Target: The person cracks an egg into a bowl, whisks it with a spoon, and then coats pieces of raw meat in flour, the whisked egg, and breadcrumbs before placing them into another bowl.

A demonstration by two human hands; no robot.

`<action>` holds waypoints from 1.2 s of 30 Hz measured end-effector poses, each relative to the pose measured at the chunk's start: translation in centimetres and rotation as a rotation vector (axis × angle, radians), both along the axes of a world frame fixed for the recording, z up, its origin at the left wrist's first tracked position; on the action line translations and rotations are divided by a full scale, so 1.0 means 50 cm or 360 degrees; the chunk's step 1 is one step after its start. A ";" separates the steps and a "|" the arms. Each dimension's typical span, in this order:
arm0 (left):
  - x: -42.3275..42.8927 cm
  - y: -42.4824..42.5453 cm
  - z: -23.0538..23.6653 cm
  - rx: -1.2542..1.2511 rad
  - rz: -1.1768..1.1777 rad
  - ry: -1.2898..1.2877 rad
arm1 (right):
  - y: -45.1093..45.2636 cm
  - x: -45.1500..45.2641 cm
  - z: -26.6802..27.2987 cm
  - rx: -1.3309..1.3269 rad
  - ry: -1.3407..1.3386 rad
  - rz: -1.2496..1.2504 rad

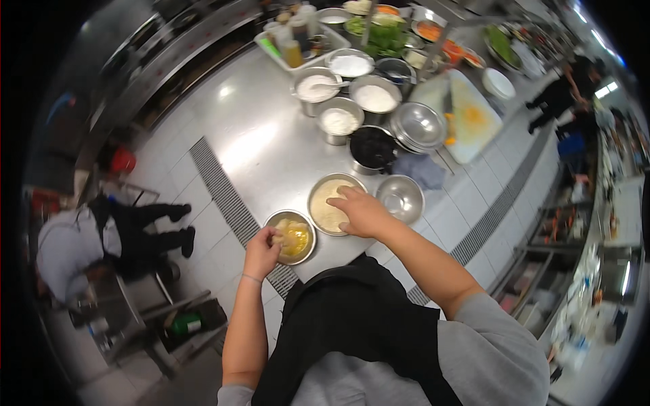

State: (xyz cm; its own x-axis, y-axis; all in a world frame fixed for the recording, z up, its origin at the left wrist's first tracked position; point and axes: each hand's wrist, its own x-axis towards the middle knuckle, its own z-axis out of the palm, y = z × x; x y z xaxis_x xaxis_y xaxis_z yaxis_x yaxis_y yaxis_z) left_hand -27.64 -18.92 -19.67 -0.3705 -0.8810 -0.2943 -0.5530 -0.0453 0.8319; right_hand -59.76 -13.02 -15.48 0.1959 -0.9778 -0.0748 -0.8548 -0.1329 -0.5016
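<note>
A metal bowl [269,219] holds yellow beaten egg [298,238] with pale pieces of food in it. At its left rim, my left hand [262,251] pinches a pale, wet-looking piece of food [279,237], partly covered by my fingers. Beside this bowl stands a wider metal bowl [311,195] of pale, fine crumbs [325,203]. Over the crumbs my right hand [363,210] reaches with spread fingers and nothing visible in them; I cannot tell if the fingertips touch the crumbs. Just right of that hand is an empty metal bowl [406,195].
Ahead on the steel table [244,132] are metal pots of white powder [376,96], a bowl of black food [372,147], stacked bowls [419,124], a grey cloth [421,170] and a cutting board [469,116] with a knife [448,101]. A person [101,238] is at left; others [563,94] stand far right.
</note>
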 end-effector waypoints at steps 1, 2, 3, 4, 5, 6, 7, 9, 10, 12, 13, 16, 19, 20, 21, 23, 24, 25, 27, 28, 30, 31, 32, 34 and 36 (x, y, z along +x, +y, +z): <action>-0.013 0.008 0.021 -0.0033 0.0037 -0.0031 | -0.018 0.008 -0.009 -0.0003 -0.0011 0.0070; -0.015 0.016 0.032 -0.0064 0.0067 -0.0063 | -0.035 0.014 -0.023 0.0050 0.0147 0.0164; -0.009 0.025 0.034 -0.0065 0.0130 -0.0073 | -0.050 0.019 -0.039 0.0097 0.0310 0.0257; -0.008 0.033 0.033 -0.0076 0.0201 -0.0046 | -0.056 0.020 -0.055 0.0029 0.0323 0.0312; -0.008 0.040 0.032 -0.0088 0.0267 -0.0019 | -0.060 0.020 -0.071 0.0021 0.0323 0.0363; -0.012 0.047 0.036 -0.0086 0.0309 -0.0018 | -0.061 0.016 -0.086 -0.0007 0.0266 0.0381; -0.016 0.055 0.041 -0.0086 0.0376 -0.0034 | -0.061 0.011 -0.100 -0.0033 0.0209 0.0395; -0.020 0.070 0.036 -0.0086 0.0477 -0.0053 | -0.061 0.008 -0.122 -0.0051 0.0117 0.0412; -0.016 0.077 0.026 -0.0122 0.0545 -0.0024 | -0.063 0.006 -0.129 -0.0067 0.0022 0.0392; -0.013 0.088 0.018 -0.0158 0.0636 0.0003 | -0.075 0.012 -0.134 0.0031 0.0045 0.0431; -0.014 0.091 0.018 -0.0149 0.0647 -0.0019 | -0.081 0.016 -0.131 0.0129 0.0072 0.0434; -0.042 0.093 0.039 -0.0159 0.0655 -0.0060 | -0.101 0.008 -0.109 0.0307 0.0034 0.0369; -0.090 0.085 0.074 -0.0162 0.0592 -0.0029 | -0.102 -0.010 -0.112 0.0235 -0.0216 0.0210; -0.111 0.079 0.081 -0.0141 0.0529 0.0023 | -0.105 -0.017 -0.111 0.0233 -0.0215 0.0213; -0.132 0.075 0.088 -0.0143 0.0536 0.0021 | -0.110 -0.021 -0.104 0.0219 -0.0270 0.0155; -0.183 0.064 0.096 -0.0117 0.0371 0.0330 | -0.121 -0.036 -0.100 0.0203 -0.0323 0.0097; -0.210 0.061 0.096 -0.0116 0.0375 0.0329 | -0.124 -0.045 -0.103 0.0117 -0.0393 0.0072; -0.237 0.057 0.095 -0.0070 0.0300 0.0283 | -0.127 -0.051 -0.102 0.0030 -0.0465 0.0046; -0.271 0.054 0.089 -0.0023 0.0225 0.0237 | -0.132 -0.063 -0.099 0.0120 -0.0485 -0.0009; -0.283 0.054 0.083 -0.0110 0.0211 0.0010 | -0.132 -0.065 -0.097 0.0208 -0.0503 -0.0066; -0.281 0.053 0.072 -0.0123 0.0257 -0.0264 | -0.122 -0.059 -0.098 0.0187 -0.0514 -0.0058; -0.267 0.053 0.060 -0.0121 0.0257 -0.0261 | -0.118 -0.054 -0.090 0.0163 -0.0523 -0.0052; -0.243 0.055 0.041 -0.0188 0.0339 -0.0202 | -0.115 -0.048 -0.082 0.0164 -0.0520 -0.0051; -0.185 0.065 0.007 -0.0368 0.0449 -0.0101 | -0.107 -0.024 -0.036 0.0347 -0.0350 0.0037; -0.142 0.079 0.005 -0.0263 0.0556 -0.0115 | -0.091 -0.007 -0.054 0.0234 -0.0302 0.0121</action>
